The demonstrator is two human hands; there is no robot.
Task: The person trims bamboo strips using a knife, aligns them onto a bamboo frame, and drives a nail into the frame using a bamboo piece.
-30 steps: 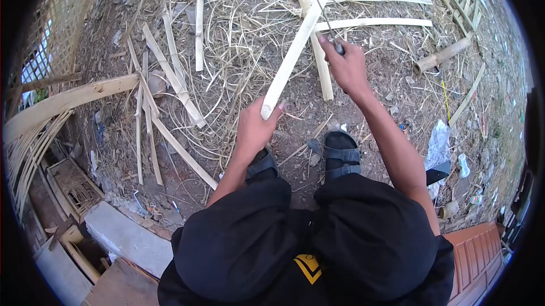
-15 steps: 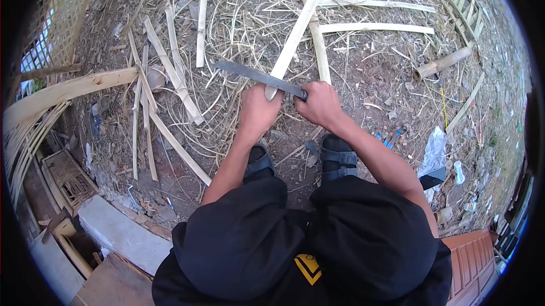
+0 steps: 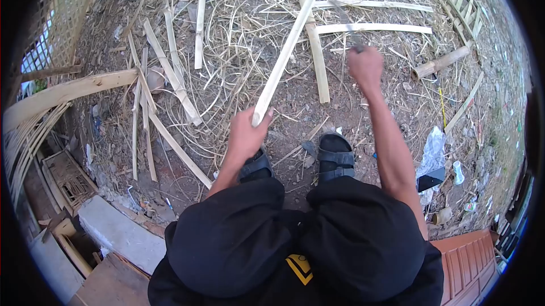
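Observation:
My left hand (image 3: 247, 133) is closed round the near end of a pale bamboo strip (image 3: 286, 53), which slants away up and to the right. The far end of that strip lies over another bamboo strip (image 3: 315, 59) on the ground. Off to the right, my right hand (image 3: 366, 66) grips the dark handle of a machete (image 3: 345, 15). Its blade points away from me, blurred and hard to make out against the ground and the strips lying crosswise there. Blade and held strip are apart near my hands.
More bamboo strips (image 3: 372, 28) lie crosswise at the far right, others (image 3: 173, 70) at the left. A short bamboo tube (image 3: 441, 63) rests on the right. Thin shavings litter the soil. A concrete slab (image 3: 122, 232) borders the lower left, near a thick curved bamboo piece (image 3: 74, 93).
My right hand has swung the machete away from the strip, forward and to the right. My left hand has drawn back toward me, the strip's near end with it.

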